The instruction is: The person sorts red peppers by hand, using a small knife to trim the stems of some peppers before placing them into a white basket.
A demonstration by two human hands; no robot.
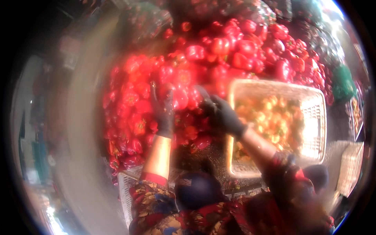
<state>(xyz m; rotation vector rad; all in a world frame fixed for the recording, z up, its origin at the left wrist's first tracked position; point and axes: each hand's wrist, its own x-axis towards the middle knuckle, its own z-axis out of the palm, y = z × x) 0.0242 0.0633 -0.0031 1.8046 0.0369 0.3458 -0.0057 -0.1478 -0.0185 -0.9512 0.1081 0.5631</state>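
A broad heap of red bell peppers spreads in front of me. My left hand, in a dark glove, reaches into the heap with its fingers apart and no pepper plainly held. Close by its fingers is a glossy red pepper. My right hand, gloved as well, stretches left over the peppers, beside the near-left wall of a pale plastic crate. Its fingertips come near another red pepper; blur hides whether they grip it. Orange-yellow and greenish peppers lie inside the crate.
Another pale crate is partly behind my left arm. Filled mesh sacks stand beyond the heap, with a green sack at the right. Stacked crates stand at far right. Bare floor runs along the left.
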